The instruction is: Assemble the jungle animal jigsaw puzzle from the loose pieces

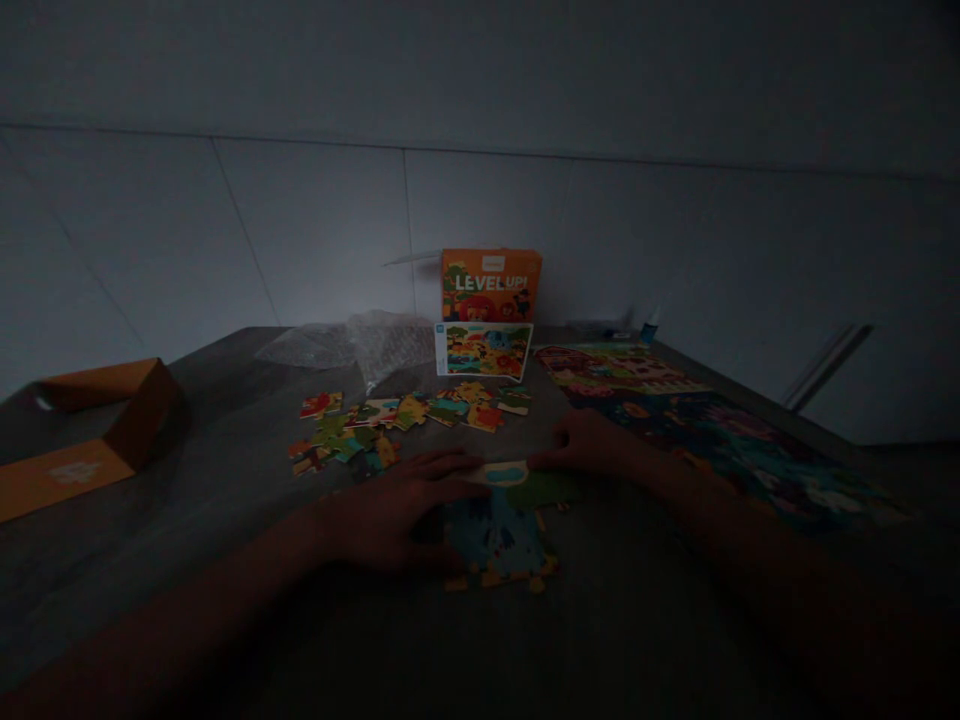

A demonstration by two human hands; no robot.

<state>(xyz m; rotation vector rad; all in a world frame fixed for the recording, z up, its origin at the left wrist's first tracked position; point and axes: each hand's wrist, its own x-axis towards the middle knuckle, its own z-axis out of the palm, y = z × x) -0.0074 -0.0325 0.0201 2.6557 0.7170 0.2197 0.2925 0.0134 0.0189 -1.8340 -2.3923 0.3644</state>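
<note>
In dim light, a partly joined jigsaw puzzle lies flat on the table before me, with a blue animal shape and a green area above it. My left hand rests along its left side, fingers stretched out and apart, some touching its upper left edge. At the top right, my right hand has bent fingers on a pale puzzle piece with a light-blue patch. Loose puzzle pieces are spread beyond my hands, some overlapping. Shadow hides the fingertips in part.
An orange box reading "LEVEL UP!" stands at the back, a picture card leaning before it. Bubble wrap lies beside them. At left sits an open orange box part. Finished-looking puzzles and a small blue bottle are at right.
</note>
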